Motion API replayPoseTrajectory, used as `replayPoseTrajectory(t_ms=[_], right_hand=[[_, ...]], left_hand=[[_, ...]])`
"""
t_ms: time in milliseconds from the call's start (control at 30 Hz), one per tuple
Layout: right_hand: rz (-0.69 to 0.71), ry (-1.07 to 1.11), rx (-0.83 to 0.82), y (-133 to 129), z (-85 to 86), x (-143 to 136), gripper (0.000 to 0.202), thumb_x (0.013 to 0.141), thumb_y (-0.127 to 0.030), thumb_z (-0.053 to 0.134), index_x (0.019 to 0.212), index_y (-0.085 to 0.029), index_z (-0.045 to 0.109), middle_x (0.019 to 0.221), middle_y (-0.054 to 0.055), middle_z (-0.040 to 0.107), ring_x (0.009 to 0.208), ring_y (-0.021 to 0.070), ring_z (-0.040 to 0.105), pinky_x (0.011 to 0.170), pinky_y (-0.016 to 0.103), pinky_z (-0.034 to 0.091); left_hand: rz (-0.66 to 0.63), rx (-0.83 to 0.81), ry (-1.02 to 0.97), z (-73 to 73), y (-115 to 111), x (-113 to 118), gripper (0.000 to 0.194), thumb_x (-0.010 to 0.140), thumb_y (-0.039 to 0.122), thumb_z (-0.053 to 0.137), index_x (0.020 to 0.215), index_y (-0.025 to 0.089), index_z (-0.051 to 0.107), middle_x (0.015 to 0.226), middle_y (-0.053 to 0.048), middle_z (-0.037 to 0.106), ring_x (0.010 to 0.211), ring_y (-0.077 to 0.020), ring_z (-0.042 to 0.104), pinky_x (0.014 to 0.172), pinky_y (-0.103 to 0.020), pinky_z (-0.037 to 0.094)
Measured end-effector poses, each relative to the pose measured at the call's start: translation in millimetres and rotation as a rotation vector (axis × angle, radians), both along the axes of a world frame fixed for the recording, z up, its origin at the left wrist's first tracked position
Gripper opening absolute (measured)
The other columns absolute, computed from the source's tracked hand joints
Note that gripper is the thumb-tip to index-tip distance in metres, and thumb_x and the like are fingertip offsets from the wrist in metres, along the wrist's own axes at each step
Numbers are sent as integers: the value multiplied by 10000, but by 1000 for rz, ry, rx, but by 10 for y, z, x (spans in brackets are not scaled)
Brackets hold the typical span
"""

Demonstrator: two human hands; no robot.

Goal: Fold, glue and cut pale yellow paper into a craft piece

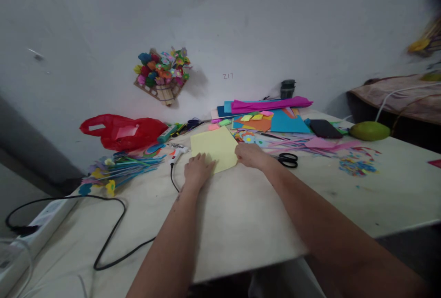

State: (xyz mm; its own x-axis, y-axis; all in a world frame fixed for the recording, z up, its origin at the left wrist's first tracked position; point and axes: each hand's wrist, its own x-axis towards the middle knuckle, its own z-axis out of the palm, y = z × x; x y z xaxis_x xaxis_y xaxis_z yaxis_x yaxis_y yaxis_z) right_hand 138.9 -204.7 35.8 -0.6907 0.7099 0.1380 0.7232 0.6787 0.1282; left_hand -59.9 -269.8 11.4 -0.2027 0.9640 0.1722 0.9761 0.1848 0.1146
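Note:
A pale yellow sheet of craft paper (214, 145) lies on the table in front of me, one edge bent up slightly at the right. My left hand (198, 169) rests flat on its lower left part, fingers spread. At the sheet's right edge, my right hand (248, 154) is closed on the paper; its fingertips are partly hidden. Black-handled scissors (288, 160) lie just right of that hand, their blades mostly hidden behind the wrist. Left of the sheet is a white glue gun (179, 153) with a black cord.
A red plastic bag (132, 133) and paper flowers on stems (117, 174) lie to the left. Coloured sheets (289, 121) are stacked behind. A dark phone (325, 128), a green fruit (370, 130) and paper scraps (358, 162) are at right. A black cable (120, 215) crosses the near left.

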Motion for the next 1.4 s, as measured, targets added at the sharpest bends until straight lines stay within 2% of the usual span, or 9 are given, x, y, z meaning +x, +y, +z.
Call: replayPoseTrajectory(t_ms=[133, 267, 467, 633, 767, 933, 1100, 1267, 1400], right_hand=[[104, 4, 99, 49, -3, 22, 137, 716, -103, 556, 763, -138, 680, 1003, 131, 622, 1027, 273, 484, 781, 322, 381], [138, 3, 75, 49, -53, -12, 219, 699, -53, 532, 806, -169, 684, 981, 93, 634, 965, 231, 518, 773, 304, 375], [108, 6, 26, 10, -135, -76, 274, 739, -45, 466, 893, -186, 644, 974, 83, 631, 915, 204, 560, 653, 260, 382], [162, 37, 40, -14, -136, -108, 249, 737, -139, 520, 956, -181, 631, 995, 86, 627, 957, 222, 543, 729, 293, 379], [230, 58, 12, -80, -110, -148, 279, 758, -150, 501, 1000, -199, 631, 1013, 72, 630, 972, 197, 540, 763, 284, 365], [219, 50, -27, -135, -81, -169, 224, 797, -134, 462, 883, -190, 661, 977, 62, 640, 972, 184, 547, 672, 249, 360], [187, 62, -74, -127, -58, -177, 204, 831, -166, 470, 877, -185, 668, 989, 68, 639, 977, 176, 547, 661, 230, 353], [177, 152, -103, -66, -122, -190, 149, 818, -202, 524, 867, -201, 665, 979, 46, 640, 960, 164, 548, 670, 220, 351], [166, 234, -123, -19, -182, -181, 116, 792, -216, 561, 854, -209, 660, 949, 32, 640, 935, 158, 544, 680, 218, 351]], left_hand=[[148, 73, -6, 30, 5, -54, 471, 772, 440, 459, 1138, 157, 548, 1188, -156, 544, 1145, -323, 438, 841, -407, 415], [253, 72, -149, 47, 7, -92, 525, 734, 437, 501, 1186, 169, 514, 1201, -159, 526, 1058, -302, 525, 782, -383, 443], [282, 29, -270, 79, 10, -161, 588, 701, 407, 545, 1237, 178, 469, 1156, -142, 581, 1051, -293, 540, 784, -378, 435], [305, 74, -240, 99, -30, -229, 541, 770, 455, 476, 1209, 140, 482, 1137, -168, 587, 1051, -299, 538, 778, -383, 421], [279, 123, -249, 58, -6, -283, 470, 812, 406, 427, 1199, 146, 487, 1080, -133, 620, 1019, -276, 552, 783, -371, 422], [114, 182, -176, -21, 84, -290, 394, 818, 344, 429, 1142, 159, 555, 1165, -109, 584, 1079, -236, 518, 859, -324, 408], [49, 130, -173, -24, 95, -249, 412, 812, 400, 452, 1129, 174, 588, 1151, -93, 604, 1087, -241, 511, 874, -339, 413], [-322, 195, -238, 20, 26, -90, 336, 729, 438, 587, 969, 211, 644, 1103, -40, 625, 1064, -191, 513, 919, -288, 397], [-459, 128, -245, 11, 15, 19, 296, 663, 411, 660, 884, 216, 626, 982, -30, 641, 965, -188, 540, 851, -288, 435]])
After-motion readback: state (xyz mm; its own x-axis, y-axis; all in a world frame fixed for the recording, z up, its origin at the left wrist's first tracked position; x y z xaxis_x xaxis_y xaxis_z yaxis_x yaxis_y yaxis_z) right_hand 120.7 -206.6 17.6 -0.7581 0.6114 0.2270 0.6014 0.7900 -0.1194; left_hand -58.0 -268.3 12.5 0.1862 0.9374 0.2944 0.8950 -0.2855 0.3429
